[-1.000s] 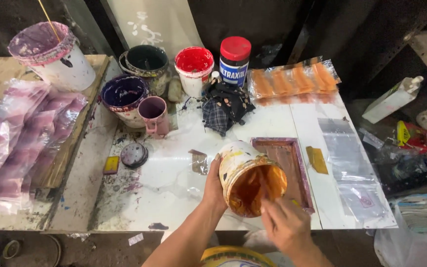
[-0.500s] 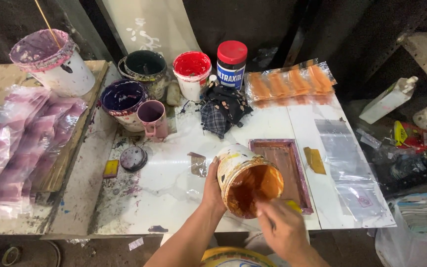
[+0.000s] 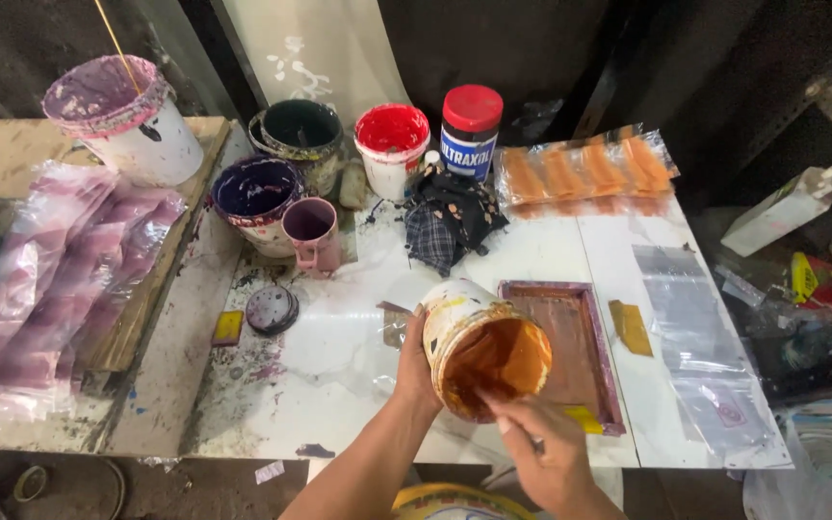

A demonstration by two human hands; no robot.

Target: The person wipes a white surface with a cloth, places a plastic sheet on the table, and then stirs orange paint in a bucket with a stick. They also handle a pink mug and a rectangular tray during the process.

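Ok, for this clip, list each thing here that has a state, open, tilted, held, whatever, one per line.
orange paint tub: open, tilted toward the person, held off the table
left hand: gripping the tub's side
right hand: at the tub's mouth, fingers closed on a small tool
red-capped jar: capped, upright
red paint tub: open, upright
purple mug: upright, uncovered
printing frame: lying flat on the table
checked cloth: crumpled
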